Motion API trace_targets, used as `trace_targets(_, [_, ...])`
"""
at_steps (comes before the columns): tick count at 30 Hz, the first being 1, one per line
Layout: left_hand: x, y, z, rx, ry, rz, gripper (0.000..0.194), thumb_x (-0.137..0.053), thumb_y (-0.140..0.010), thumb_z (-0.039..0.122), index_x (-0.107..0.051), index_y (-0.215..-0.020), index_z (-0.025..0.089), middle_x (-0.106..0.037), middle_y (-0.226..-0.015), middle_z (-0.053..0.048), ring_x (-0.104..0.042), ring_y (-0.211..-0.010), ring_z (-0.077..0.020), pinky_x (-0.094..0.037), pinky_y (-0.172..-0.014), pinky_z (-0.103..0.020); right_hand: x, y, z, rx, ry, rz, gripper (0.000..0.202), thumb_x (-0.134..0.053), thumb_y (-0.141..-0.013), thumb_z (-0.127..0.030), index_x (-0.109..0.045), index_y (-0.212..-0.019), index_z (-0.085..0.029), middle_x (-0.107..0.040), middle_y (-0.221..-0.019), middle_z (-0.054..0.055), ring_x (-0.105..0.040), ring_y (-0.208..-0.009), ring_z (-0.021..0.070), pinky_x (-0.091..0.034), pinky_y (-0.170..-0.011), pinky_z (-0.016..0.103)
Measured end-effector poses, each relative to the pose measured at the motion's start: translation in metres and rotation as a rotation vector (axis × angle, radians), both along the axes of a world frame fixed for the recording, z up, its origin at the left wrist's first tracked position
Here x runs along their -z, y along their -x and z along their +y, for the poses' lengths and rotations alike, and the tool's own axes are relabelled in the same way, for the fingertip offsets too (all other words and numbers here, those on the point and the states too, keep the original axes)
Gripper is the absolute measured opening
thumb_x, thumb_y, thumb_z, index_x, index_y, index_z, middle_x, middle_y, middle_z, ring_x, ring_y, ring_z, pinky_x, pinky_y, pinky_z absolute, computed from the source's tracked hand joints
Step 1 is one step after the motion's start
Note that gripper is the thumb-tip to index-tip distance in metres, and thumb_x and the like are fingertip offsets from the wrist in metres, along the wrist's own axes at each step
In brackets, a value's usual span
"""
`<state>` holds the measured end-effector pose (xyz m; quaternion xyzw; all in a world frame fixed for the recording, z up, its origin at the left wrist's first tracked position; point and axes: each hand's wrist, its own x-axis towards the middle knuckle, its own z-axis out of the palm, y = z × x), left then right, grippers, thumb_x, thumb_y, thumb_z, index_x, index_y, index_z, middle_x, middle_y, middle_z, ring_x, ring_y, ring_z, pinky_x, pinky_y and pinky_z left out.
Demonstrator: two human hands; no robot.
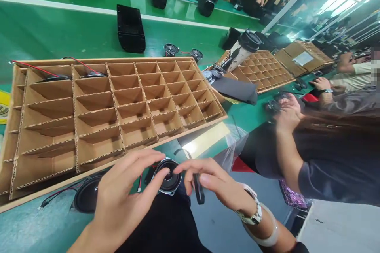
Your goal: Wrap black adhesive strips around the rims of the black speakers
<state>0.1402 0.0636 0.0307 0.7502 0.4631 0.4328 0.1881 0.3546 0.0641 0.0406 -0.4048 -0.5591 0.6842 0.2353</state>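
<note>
A small round speaker [169, 178] with a black cone and metal frame sits at the table's near edge, just above my lap. My left hand [127, 193] curves around its left side, fingers and thumb spread apart, the thumb tip over the cone. It grips nothing. From the fingers of my right hand [213, 182] hangs a thin black strip [200, 193], bent into a loop, to the right of the speaker. Behind my left hand lies a larger black speaker [87, 194], partly hidden, with dark wires. A short red wire with a white plug lies between the two speakers.
A cardboard box with dividers [97, 126] spans the table ahead; two of its far-left compartments hold speakers with red wires. Beyond are two small speakers [171, 49], a black housing [131, 27] and a lidded paper cup [239, 53]. A co-worker [329, 154] sits close on the right.
</note>
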Motion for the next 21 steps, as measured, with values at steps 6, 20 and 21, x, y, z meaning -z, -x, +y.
trace_targets(6, [0.000, -0.013, 0.019, 0.111, -0.013, 0.111, 0.007, -0.062, -0.084, 0.014, -0.066, -0.084, 0.020, -0.069, -0.080, 0.001, -0.064, -0.072, -0.0148, -0.049, -0.067, -0.027, -0.019, 0.000, 0.001, -0.110, -0.026, -0.138, 0.071, -0.042, -0.082, -0.076, -0.063, -0.107, -0.013, -0.060, -0.074, 0.004, -0.048, -0.062, 0.0067, -0.037, -0.063, 0.020])
trace_targets(20, [0.021, -0.003, -0.019, -0.024, 0.614, -0.166, 0.017, -0.052, -0.090, 0.026, -0.055, -0.107, 0.028, -0.062, -0.087, 0.002, -0.063, -0.075, -0.0101, -0.047, -0.053, -0.014, 0.020, -0.029, -0.033, 0.621, -0.277, 0.298, 0.031, -0.038, -0.095, -0.032, -0.061, -0.085, -0.014, -0.047, -0.079, 0.003, -0.052, -0.058, 0.0061, -0.045, -0.054, 0.019])
trace_targets(21, [0.025, -0.004, -0.022, -0.072, 0.661, -0.233, 0.018, -0.053, -0.090, 0.028, -0.054, -0.108, 0.028, -0.062, -0.087, 0.001, -0.063, -0.073, -0.0106, -0.044, -0.049, -0.014, 0.019, -0.030, -0.033, 0.665, -0.298, 0.300, 0.029, -0.037, -0.095, -0.028, -0.057, -0.080, -0.013, -0.041, -0.072, 0.002, -0.049, -0.056, 0.0049, -0.043, -0.052, 0.017])
